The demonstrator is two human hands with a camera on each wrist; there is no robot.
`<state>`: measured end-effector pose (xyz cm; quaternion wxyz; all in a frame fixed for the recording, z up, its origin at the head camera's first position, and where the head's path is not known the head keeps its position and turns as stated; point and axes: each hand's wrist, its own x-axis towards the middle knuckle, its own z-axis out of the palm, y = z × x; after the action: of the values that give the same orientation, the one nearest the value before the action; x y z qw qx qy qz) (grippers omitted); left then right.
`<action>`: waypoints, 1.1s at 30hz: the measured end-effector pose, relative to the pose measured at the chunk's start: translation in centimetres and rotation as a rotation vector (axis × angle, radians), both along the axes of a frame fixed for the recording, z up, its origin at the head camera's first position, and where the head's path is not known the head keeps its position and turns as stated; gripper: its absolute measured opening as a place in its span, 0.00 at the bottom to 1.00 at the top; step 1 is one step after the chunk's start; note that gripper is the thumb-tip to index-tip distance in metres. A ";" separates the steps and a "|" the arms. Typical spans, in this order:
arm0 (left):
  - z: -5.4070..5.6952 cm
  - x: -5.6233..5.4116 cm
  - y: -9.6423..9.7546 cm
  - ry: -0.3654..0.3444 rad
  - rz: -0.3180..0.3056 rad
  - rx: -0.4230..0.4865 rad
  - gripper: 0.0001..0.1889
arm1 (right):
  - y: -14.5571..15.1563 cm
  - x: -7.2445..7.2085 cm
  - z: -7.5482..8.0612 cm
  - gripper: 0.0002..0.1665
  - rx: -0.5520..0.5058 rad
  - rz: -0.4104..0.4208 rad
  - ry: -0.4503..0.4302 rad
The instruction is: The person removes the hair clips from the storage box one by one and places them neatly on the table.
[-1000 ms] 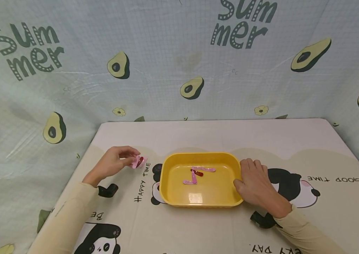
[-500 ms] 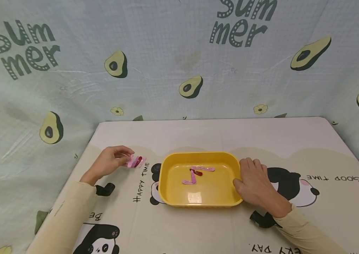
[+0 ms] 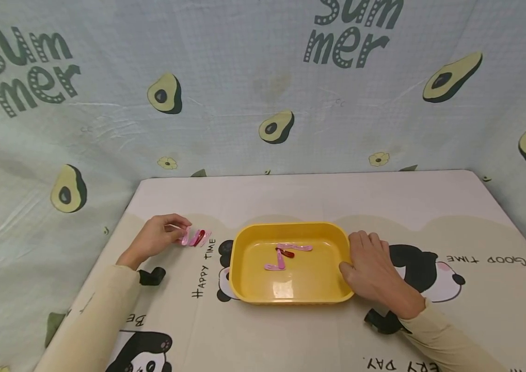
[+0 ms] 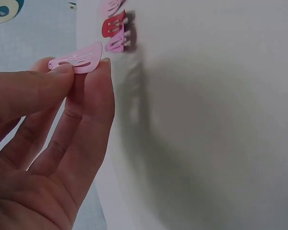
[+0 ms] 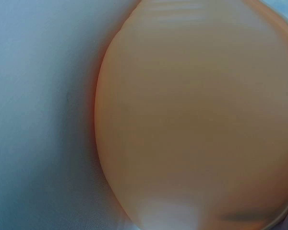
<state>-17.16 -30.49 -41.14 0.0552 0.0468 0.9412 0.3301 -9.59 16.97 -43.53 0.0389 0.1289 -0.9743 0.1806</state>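
My left hand (image 3: 159, 238) pinches a pink snap hair clip (image 4: 84, 60) between thumb and fingertips, close over the left side of the table. Just right of those fingers, a red snap clip (image 3: 200, 237) lies in a short row between two pink ones; the nearer pink clip (image 4: 116, 42) also shows in the left wrist view. A yellow tray (image 3: 290, 294) stands at the table's middle. My right hand (image 3: 374, 266) grips its right rim, thumb on the near side. Inside the tray lie several pink clips (image 3: 281, 261) and a red clip (image 3: 287, 253).
A pale cloth (image 3: 253, 341) printed with pandas and lettering covers the table. Behind it and at both sides hangs a curtain (image 3: 216, 103) with avocado prints. Table surface lies between the row of clips and the tray.
My left hand has drawn leftward from the row, bringing a pink clip away from the others, which now show more fully. The right hand keeps its grip on the tray.
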 end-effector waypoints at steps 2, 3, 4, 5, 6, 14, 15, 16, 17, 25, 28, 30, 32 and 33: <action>-0.2 -0.2 0.0 -0.014 0.008 -0.011 0.10 | 0.0 0.0 0.0 0.17 0.001 -0.001 -0.002; -0.2 -0.3 0.0 -0.022 0.011 -0.014 0.10 | 0.0 0.0 0.0 0.17 0.000 -0.002 -0.003; -0.3 -0.4 0.0 -0.028 0.014 -0.018 0.11 | 0.0 0.0 0.0 0.17 0.000 -0.002 -0.003; -0.4 -0.4 -0.1 -0.033 0.015 -0.021 0.11 | 0.0 0.0 0.0 0.17 0.000 -0.002 -0.003; -0.4 -0.5 -0.1 -0.040 0.014 -0.020 0.11 | 0.0 0.0 -0.1 0.18 0.001 -0.001 -0.004; -0.5 -1.2 0.0 -0.026 -0.012 -0.054 0.10 | 0.0 -0.1 0.0 0.16 -0.002 -0.004 -0.009; -0.5 -1.3 0.0 -0.020 -0.018 -0.064 0.10 | 0.0 -0.1 0.0 0.16 -0.002 -0.004 -0.010; -0.5 -1.4 0.1 -0.014 -0.025 -0.072 0.10 | 0.0 -0.1 0.0 0.16 -0.002 -0.003 -0.009; -0.5 -1.4 0.1 -0.008 -0.032 -0.082 0.09 | 0.0 -0.1 0.0 0.16 -0.001 -0.003 -0.008; -0.6 -1.8 0.2 -0.007 -0.052 -0.148 0.09 | 0.0 -0.1 0.0 0.16 -0.005 -0.001 -0.001; -0.6 -1.9 0.3 -0.018 -0.058 -0.164 0.09 | 0.0 -0.1 0.0 0.16 -0.006 -0.001 -0.002; -0.5 -2.0 0.4 -0.027 -0.068 -0.171 0.09 | 0.0 0.0 0.0 0.16 -0.006 -0.002 -0.001; -0.5 -2.1 0.5 -0.030 -0.077 -0.183 0.09 | 0.0 0.0 0.0 0.16 -0.004 -0.002 0.002; -0.4 -2.1 0.6 -0.032 -0.084 -0.188 0.09 | 0.0 0.0 0.0 0.16 -0.004 -0.001 0.004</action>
<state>-19.26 -29.91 -41.58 0.0880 0.0756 0.9642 0.2383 -9.62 16.98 -43.55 0.0412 0.1286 -0.9740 0.1820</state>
